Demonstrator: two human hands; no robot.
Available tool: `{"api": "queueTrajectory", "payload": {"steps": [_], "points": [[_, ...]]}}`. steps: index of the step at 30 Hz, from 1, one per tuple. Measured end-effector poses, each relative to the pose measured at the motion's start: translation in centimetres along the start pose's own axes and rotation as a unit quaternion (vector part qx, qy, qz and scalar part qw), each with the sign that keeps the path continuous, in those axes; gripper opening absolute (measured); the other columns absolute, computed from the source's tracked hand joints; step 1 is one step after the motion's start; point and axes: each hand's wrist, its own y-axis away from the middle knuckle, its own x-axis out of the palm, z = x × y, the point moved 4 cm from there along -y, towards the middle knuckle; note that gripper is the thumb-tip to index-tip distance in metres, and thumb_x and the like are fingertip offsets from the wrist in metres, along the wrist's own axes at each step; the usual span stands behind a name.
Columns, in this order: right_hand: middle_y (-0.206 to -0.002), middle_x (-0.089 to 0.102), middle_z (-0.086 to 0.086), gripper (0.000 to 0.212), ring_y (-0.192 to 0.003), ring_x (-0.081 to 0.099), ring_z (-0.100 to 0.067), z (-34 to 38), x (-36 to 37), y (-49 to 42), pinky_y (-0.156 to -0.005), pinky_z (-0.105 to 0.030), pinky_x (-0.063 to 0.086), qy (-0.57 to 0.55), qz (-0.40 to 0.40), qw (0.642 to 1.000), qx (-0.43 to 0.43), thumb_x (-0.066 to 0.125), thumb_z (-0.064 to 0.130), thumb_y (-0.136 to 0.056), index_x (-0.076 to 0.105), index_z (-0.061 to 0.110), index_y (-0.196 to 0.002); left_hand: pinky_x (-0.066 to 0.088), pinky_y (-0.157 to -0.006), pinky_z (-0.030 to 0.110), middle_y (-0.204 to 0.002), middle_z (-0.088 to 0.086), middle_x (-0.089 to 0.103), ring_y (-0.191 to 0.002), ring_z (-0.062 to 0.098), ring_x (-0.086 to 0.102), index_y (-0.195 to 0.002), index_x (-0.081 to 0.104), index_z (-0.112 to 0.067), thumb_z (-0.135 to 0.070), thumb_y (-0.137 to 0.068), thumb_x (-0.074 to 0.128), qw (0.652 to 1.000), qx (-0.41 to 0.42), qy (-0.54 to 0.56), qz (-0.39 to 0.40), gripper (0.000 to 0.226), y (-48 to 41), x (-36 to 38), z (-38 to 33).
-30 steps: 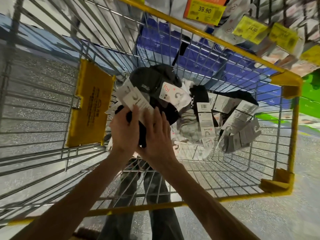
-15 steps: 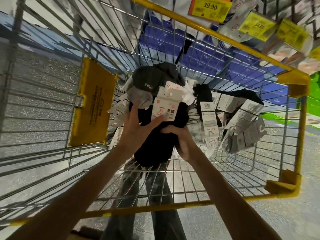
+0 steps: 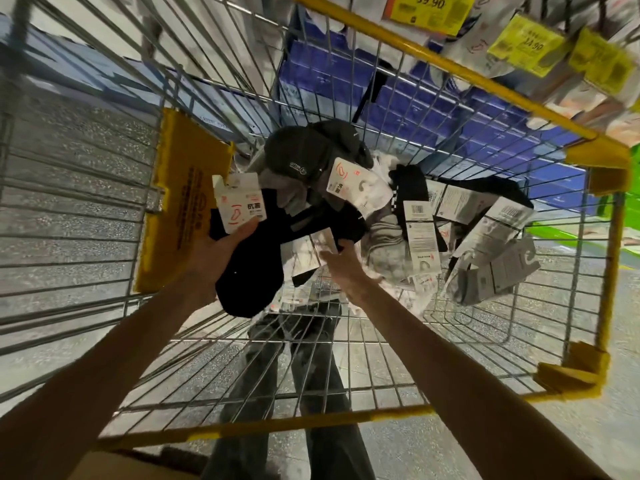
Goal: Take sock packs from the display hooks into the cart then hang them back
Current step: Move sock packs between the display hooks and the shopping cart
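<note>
Grips a black sock pack (image 3: 252,271) in the left hand (image 3: 214,261), thumb pressed on its white card (image 3: 240,202), just left of the heap; reaches the right hand (image 3: 343,271) into the pile of sock packs (image 3: 391,244), fingertips hidden under a dark sock, grasp impossible to tell; finds the pile heaped toward the far wall of the wire cart (image 3: 609,271), a yellow panel (image 3: 183,202) on the left wall; beyond the yellow rim, blurred hanging packs and yellow price tags (image 3: 429,8).

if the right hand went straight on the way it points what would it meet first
Most likely the black socks on the pile, just ahead of the right hand; they may already touch, depth is unclear.
</note>
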Motion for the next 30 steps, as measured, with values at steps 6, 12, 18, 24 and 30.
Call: {"api": "queueTrajectory", "payload": {"steps": [6, 12, 18, 24, 30], "points": [[-0.130, 0.045, -0.010, 0.076, -0.116, 0.048, -0.024, -1.3, 1.6, -2.5, -0.087, -0.031, 0.041, -0.065, -0.040, 0.997, -0.001, 0.073, 0.004, -0.081, 0.024, 0.007, -0.139, 0.048, -0.085, 0.029, -0.105, -0.004, 0.068, -0.096, 0.016, 0.064, -0.112, 0.065, -0.021, -0.024, -0.083, 0.078, 0.999, 0.010, -0.041, -0.019, 0.032, -1.5, -1.4, 0.6], [-0.109, 0.060, -0.012, 0.066, -0.099, 0.062, -0.025, -2.3, 2.7, -2.9, -0.087, -0.038, 0.054, -0.257, -0.116, 0.959, 0.033, 0.080, 0.004, -0.074, 0.033, 0.008, -0.120, 0.046, -0.066, 0.015, -0.092, -0.015, 0.066, -0.083, 0.000, 0.062, -0.111, 0.064, -0.023, -0.024, -0.083, 0.077, 0.999, 0.009, -0.037, 0.004, 0.030, -1.8, -2.2, 1.7], [-0.119, 0.062, -0.027, 0.077, -0.098, 0.068, -0.040, 0.1, 0.9, 0.6, -0.064, -0.044, 0.059, -0.397, -0.054, 0.915, 0.039, 0.077, 0.005, -0.062, 0.041, 0.002, -0.130, 0.047, -0.066, 0.016, -0.093, -0.012, 0.067, -0.083, 0.003, 0.063, -0.109, 0.064, -0.022, -0.026, -0.084, 0.076, 1.000, 0.009, -0.018, 0.001, 0.028, -1.3, -3.4, 1.1], [-0.101, 0.060, -0.021, 0.025, -0.088, 0.062, -0.031, 3.8, -4.6, 8.9, -0.065, -0.034, 0.061, -0.494, 0.058, 0.866, 0.060, 0.057, 0.011, -0.088, 0.057, -0.004, -0.108, 0.052, -0.089, 0.032, -0.111, -0.009, 0.066, -0.106, 0.016, 0.063, -0.118, 0.059, -0.027, -0.028, -0.081, 0.079, 0.989, 0.127, -0.078, 0.009, 0.042, 1.9, -2.9, -3.0], [-0.105, 0.057, -0.025, 0.035, -0.077, 0.060, -0.028, 9.5, -6.6, 19.2, -0.058, -0.034, 0.059, -0.526, 0.163, 0.833, 0.048, 0.055, 0.029, -0.091, 0.071, -0.001, -0.097, 0.055, -0.089, 0.032, -0.117, -0.010, 0.063, -0.112, 0.016, 0.061, -0.106, 0.056, -0.039, -0.029, -0.082, 0.078, 0.963, 0.239, -0.106, 0.071, 0.034, 8.8, -0.2, -9.9]]}}
